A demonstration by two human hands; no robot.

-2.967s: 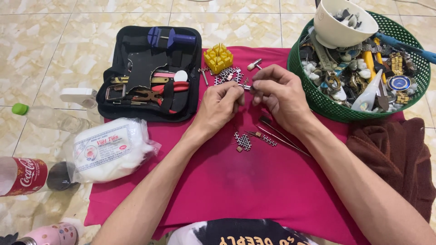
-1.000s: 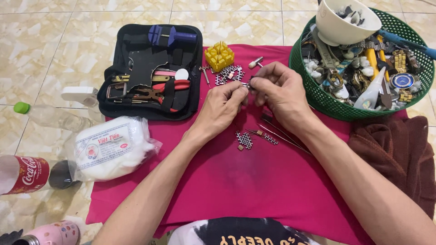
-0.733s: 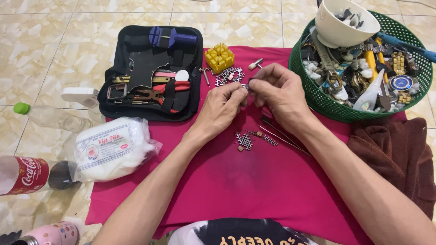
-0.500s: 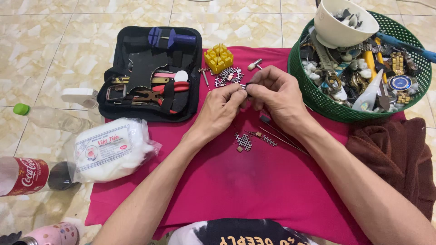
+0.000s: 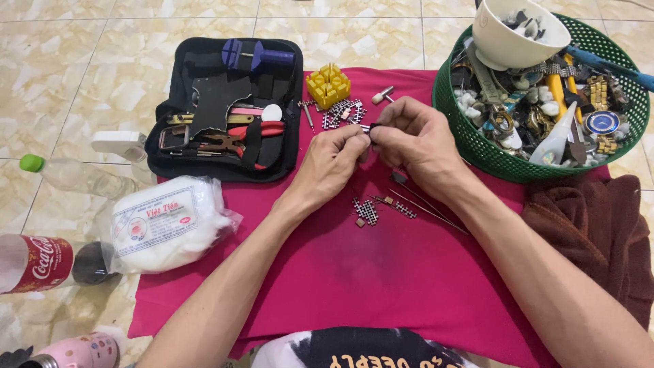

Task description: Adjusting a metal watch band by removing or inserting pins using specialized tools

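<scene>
- The left hand [image 5: 332,162] and right hand [image 5: 413,140] meet fingertip to fingertip above the pink cloth [image 5: 381,279], just in front of the yellow block [image 5: 328,84].
- Both sets of fingers are pinched nearly closed on 1 small dark metal piece [image 5: 371,127] held between them; what exactly it is cannot be told.
- Loose watch-band links [image 5: 366,211] lie on the cloth just below the hands, beside thin metal pins [image 5: 429,206].
- The black tool case [image 5: 228,109] lies open to the left; the green basket [image 5: 477,146] sits to the right.
</scene>
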